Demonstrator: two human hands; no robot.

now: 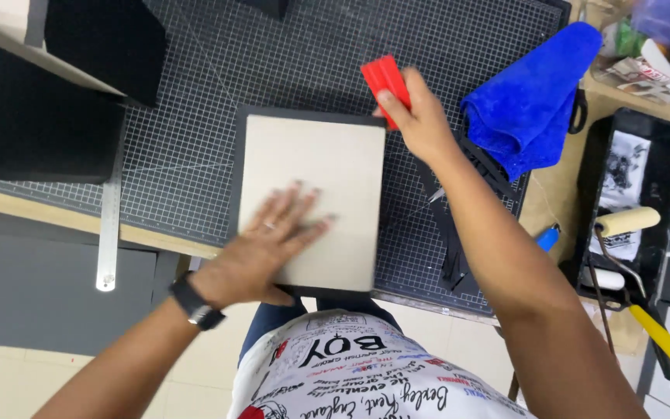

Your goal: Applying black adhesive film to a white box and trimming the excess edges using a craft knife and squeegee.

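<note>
Fingers (300, 203) of my left hand (269, 248) lie spread and flat on the pale grey board (312, 198), palm down, holding nothing, only pressing; they look a little blurred, so I cannot tell exactly how hard they bear down. On that wrist I see a dark watch (194, 302). My right hand (420, 120) sits just past the board's upper right corner, its fingers closed round a red scraper (385, 79) whose ribbed end sticks up toward the top of the frame.

That board rests at the centre of the frame on a black sheet (236, 178) that shows as a thin dark border along its left and top edges. Both lie on a gridded cutting mat (195, 116) covering most of the worktop (560, 194). Right of my forearm, loose black strips (459, 233) are scattered on the mat. A steel ruler (108, 233) hangs off the mat's left edge, and black boards (40, 116) are stacked at upper left.

At upper right a blue cloth (533, 97) is bunched at the mat's edge. Further right, a black tray (630, 194) holds a paint roller (626, 221) with a yellow handle (668, 345) reaching toward the lower right corner.
</note>
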